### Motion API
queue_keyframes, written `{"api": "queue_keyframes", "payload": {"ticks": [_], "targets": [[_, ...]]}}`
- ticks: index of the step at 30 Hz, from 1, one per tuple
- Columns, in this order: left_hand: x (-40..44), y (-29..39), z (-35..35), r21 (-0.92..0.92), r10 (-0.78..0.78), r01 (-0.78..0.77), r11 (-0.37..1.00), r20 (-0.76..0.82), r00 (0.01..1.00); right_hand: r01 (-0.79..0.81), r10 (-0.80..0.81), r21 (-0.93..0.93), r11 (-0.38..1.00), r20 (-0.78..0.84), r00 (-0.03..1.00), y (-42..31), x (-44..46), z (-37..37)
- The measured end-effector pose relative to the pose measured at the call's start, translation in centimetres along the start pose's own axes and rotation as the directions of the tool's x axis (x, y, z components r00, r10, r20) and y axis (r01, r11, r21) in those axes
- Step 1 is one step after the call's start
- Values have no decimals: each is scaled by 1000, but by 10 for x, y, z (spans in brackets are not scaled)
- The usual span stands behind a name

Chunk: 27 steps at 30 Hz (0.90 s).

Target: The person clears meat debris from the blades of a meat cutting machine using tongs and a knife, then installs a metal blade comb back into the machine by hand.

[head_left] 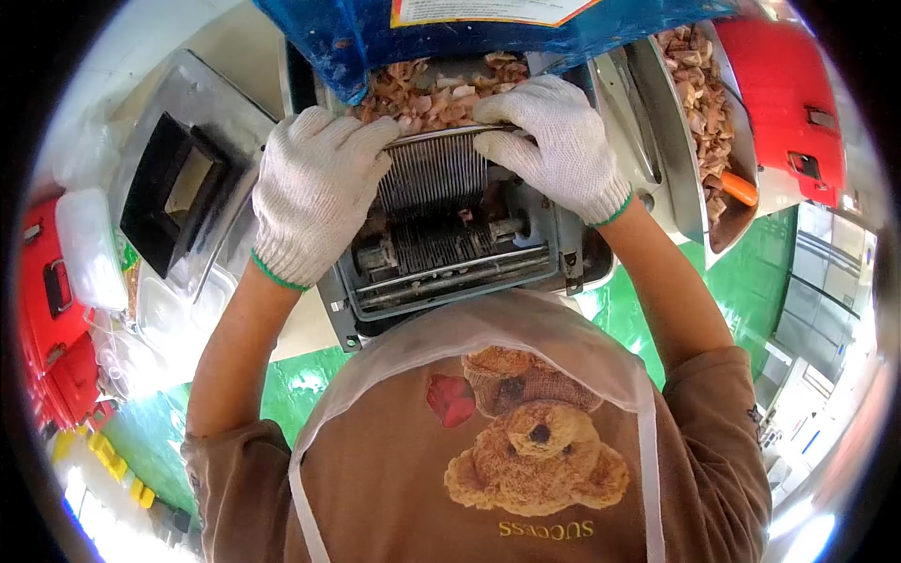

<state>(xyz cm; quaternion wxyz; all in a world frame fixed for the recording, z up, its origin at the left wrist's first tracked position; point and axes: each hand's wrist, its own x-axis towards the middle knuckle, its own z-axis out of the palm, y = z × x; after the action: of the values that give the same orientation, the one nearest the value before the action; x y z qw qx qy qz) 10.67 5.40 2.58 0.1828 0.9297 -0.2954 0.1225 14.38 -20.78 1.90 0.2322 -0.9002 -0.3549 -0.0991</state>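
Note:
Both of my hands wear white knit gloves with green cuffs. My left hand [314, 192] and my right hand [556, 148] grip the two ends of a comb-like metal rack [432, 174], with fingers and thumbs closed on its top bar. The rack stands tilted up over the open slicing machine [450, 281], whose rows of thin blades and roller show below it. Just beyond the bar, chopped meat pieces [436, 101] lie under the blue machine housing [450, 42].
At the right stands a metal tray [741, 202] of meat pieces with an orange handle [740, 189], beside a red case [788, 94]. A black rectangular frame [153, 202] lies on metal at the left. Clear plastic containers [92, 249] and another red case [56, 291] are farther left.

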Motion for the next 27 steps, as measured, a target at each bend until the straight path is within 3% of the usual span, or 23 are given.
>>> {"api": "queue_keyframes", "payload": {"ticks": [4, 7, 17, 20, 24, 27], "targets": [[3, 5, -2, 15, -17, 17, 1000, 0, 1000, -38, 52, -171, 985, 77, 996, -15, 3, -3], [0, 3, -1, -11, -64, 63, 998, -13, 998, 24, -24, -127, 992, 3, 1000, -8, 3, -1], [3, -3, 0, -71, -143, 148, 986, 80, 987, -42, 36, 50, 998, 114, 993, 2, 7, 1], [7, -3, 2, -54, -200, 214, 975, 189, 961, -89, 71, 86, 992, 190, 979, 7, 15, 2], [9, -1, 0, -30, -165, 170, 985, 113, 980, 8, -15, 39, 999, 207, 978, 5, 18, -2], [6, 3, -2, -40, -107, 110, 993, 83, 991, 89, -91, 33, 995, 70, 993, -2, 11, -5]]}}
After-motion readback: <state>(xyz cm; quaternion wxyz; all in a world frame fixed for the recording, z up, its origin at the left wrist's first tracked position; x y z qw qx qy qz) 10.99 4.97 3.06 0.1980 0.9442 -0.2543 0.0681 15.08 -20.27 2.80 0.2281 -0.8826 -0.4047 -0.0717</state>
